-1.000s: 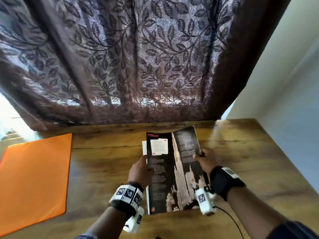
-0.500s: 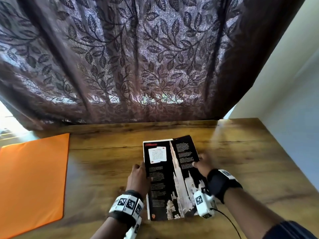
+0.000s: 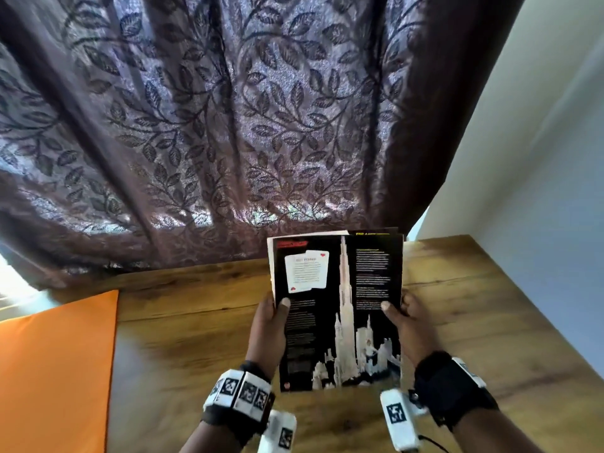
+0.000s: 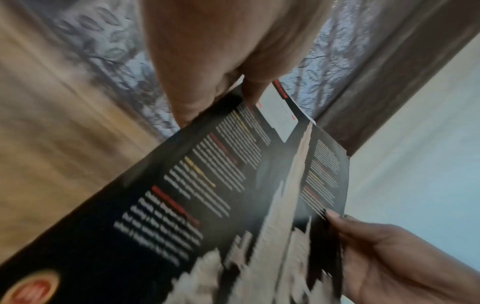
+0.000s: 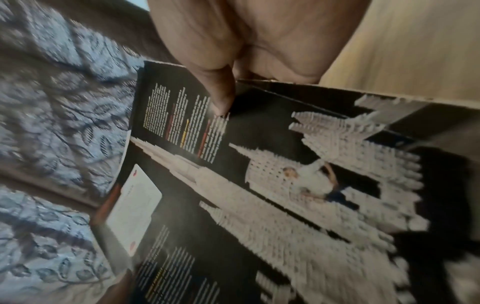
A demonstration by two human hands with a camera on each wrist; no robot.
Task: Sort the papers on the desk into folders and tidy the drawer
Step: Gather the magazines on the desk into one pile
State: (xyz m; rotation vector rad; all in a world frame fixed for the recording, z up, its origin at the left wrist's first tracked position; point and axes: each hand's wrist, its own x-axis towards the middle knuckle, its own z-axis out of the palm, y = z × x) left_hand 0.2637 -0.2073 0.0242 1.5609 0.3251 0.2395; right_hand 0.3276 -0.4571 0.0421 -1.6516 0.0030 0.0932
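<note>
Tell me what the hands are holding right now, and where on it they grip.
Both hold the black tower magazine: left hand pinches its left edge, right hand its right edge, thumbs on the front.

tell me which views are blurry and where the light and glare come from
Head view: fairly sharp, wide-angle bending at the edges; daylight glows through the curtain and glares off the desk. Left wrist view: motion blur smears the print on the magazine, left hand soft and close to the lens. Right wrist view: blurred too, right hand out of focus, page sheen near its thumb.
</note>
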